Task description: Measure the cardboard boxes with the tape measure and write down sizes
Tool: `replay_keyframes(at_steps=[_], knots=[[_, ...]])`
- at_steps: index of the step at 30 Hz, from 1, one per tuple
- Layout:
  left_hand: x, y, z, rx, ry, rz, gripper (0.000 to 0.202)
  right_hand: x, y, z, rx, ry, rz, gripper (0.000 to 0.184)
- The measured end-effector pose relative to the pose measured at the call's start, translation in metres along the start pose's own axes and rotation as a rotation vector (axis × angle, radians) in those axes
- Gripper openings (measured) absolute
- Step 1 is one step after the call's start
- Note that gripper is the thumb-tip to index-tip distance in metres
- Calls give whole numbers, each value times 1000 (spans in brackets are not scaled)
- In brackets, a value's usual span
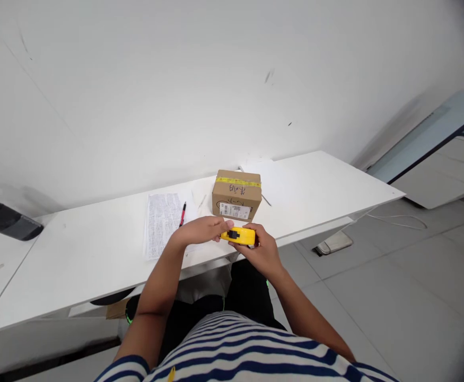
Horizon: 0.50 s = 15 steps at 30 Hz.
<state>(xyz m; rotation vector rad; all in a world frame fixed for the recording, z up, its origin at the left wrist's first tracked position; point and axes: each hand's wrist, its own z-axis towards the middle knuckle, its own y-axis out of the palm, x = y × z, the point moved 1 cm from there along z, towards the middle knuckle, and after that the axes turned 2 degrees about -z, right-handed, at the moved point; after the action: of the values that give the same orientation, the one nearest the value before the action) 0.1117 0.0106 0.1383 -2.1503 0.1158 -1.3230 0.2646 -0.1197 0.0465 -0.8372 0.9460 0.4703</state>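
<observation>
A yellow tape measure (246, 236) with a black slide button is held between my two hands above the front edge of the desk. My right hand (264, 251) is wrapped round its right end. At its left end, the thumb and fingers of my left hand (204, 230) close on the tape measure near its mouth. Just behind it stands a cardboard box (236, 195) with yellow tape across the top, black handwriting and a white label on the front. Whether any blade is pulled out is hidden by my left fingers.
Left of the box, written sheets of paper (162, 223) lie on the white desk (92, 249), with a red and black pen (183, 213) on them. A black object (7, 218) juts in at the far left. The white wall (168, 95) rises behind the desk.
</observation>
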Motion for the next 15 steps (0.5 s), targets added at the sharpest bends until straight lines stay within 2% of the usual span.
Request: replay_keyframes(at_steps=[4,10,13,15], knots=[[-9,-8,5,-22,32,-5,56,-1,-3,2,-15,-6,-19,58],[-6,-14,2,121,93,-32,47,13,-21,-2,131,137,-2,63],[-6,-4,10,143,53,4,47,25,-24,-19,188,251,50,65],[-5,10,19,60,35,52,49,30,-18,-34,194,307,93,66]])
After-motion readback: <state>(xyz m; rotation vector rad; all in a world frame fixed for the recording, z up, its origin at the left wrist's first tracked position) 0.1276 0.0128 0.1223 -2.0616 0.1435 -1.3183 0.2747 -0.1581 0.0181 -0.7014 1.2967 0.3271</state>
